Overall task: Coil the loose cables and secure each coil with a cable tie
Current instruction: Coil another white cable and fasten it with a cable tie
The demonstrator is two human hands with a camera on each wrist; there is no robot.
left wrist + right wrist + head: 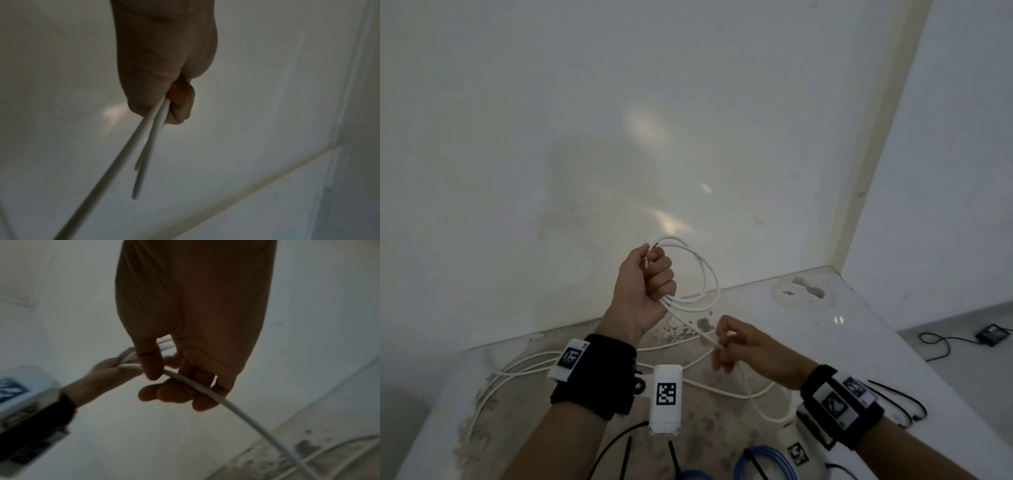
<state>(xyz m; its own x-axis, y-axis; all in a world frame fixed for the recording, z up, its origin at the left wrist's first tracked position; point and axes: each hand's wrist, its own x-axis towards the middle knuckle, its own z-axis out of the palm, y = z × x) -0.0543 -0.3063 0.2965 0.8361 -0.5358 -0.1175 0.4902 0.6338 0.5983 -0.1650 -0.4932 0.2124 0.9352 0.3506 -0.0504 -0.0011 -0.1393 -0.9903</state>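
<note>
White cable mid-coil: loops fisted in left hand, right hand pinching the feed at five o'clock. Next up, probably another loop fed into that fist.

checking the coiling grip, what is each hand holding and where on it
The left hand grips the white cable where its loops gather. The right hand pinches the loose run below the coil.

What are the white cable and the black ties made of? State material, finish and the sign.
White cable: seemingly plastic-sheathed wire; smooth matte jacket that bends into springy loops. Black ties: probably nylon; thin stiff strips, too small to judge finish.
</note>
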